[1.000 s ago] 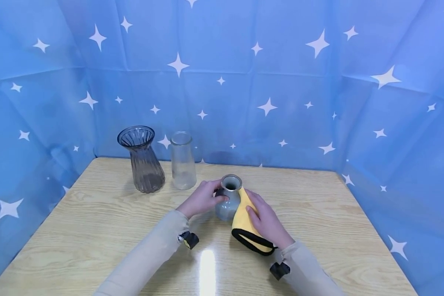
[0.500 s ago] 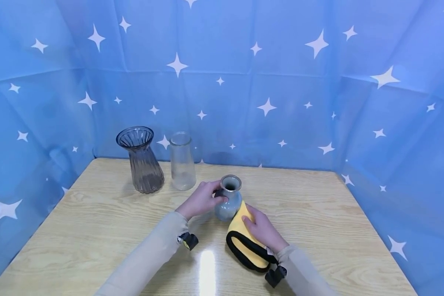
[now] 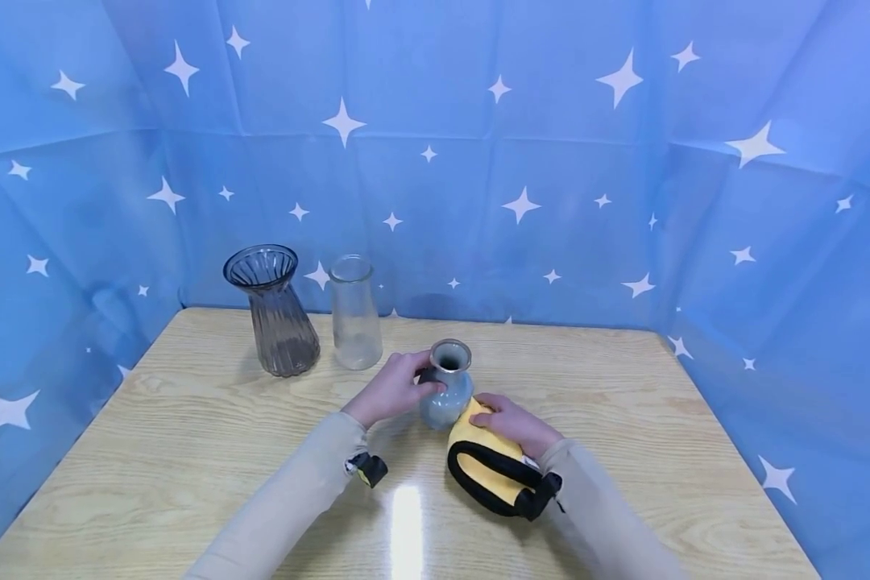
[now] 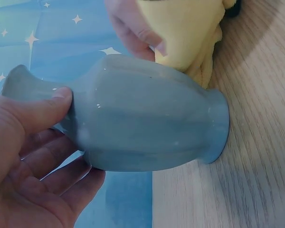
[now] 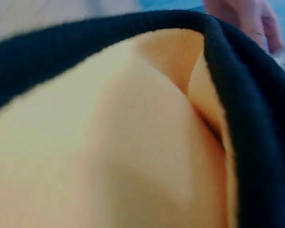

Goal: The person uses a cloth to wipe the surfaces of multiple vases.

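Observation:
A grey-blue glazed vase [image 3: 444,407] with a narrow neck and flared brown rim stands upright on the table. My left hand [image 3: 394,392] grips it by the neck; the left wrist view shows the thumb [image 4: 61,97] across the near side and fingers behind. In my right hand [image 3: 513,422] is a yellow cloth [image 3: 471,427] with black edging, bunched against the right side of the vase's body [image 4: 142,118]. Folds of that cloth [image 5: 133,152] fill most of the right wrist view and hide the right fingers there.
A ribbed smoky-grey glass vase [image 3: 283,330] and a clear glass vase [image 3: 355,326] stand at the back left of the wooden table [image 3: 623,419]. A blue star-patterned curtain [image 3: 442,97] surrounds the table's back and sides.
My right hand has brought the cloth from up near the vase's neck down to its lower body, and the wrist has turned. The left hand keeps its hold and the vase stays put.

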Demonstrator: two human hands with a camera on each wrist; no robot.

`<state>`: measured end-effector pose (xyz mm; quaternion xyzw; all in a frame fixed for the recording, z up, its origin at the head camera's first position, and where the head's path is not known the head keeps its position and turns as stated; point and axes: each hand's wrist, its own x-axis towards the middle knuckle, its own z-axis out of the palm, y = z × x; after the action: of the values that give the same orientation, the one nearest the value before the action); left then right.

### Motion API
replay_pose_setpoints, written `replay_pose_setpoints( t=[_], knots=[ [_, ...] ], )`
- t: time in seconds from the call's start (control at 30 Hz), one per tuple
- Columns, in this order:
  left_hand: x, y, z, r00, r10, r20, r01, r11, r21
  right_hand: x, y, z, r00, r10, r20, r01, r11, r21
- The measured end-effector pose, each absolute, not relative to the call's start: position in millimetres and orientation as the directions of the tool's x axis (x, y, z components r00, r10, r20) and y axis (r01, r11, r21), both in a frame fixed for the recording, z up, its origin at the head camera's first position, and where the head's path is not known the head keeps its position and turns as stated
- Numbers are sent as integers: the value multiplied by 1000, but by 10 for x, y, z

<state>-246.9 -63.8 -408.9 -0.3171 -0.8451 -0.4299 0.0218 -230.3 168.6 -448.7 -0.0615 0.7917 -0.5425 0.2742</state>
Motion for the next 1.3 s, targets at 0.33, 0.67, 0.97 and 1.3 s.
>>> replay_pose_setpoints(
  t=[0.33,0.67,0.97,1.3],
  knots=[
    [-2464,-644,-4068,-811,516,277,529,442,724,-2220,1718,-4426,-899,-333,-285,242,165,-956],
    [-2452,-640,-4069,-812,511,283,528,436,729,-2097,1549,-4052,-955,-293,48,-215,570,-793],
    [-2442,-659,-4087,-786,533,314,583,468,664,-2083,1454,-3799,-948,-319,-1,-168,503,-848],
    [-2473,-689,-4122,-773,562,293,586,456,670,-2100,1678,-3737,-923,-368,-116,121,10,-993]
  ],
)
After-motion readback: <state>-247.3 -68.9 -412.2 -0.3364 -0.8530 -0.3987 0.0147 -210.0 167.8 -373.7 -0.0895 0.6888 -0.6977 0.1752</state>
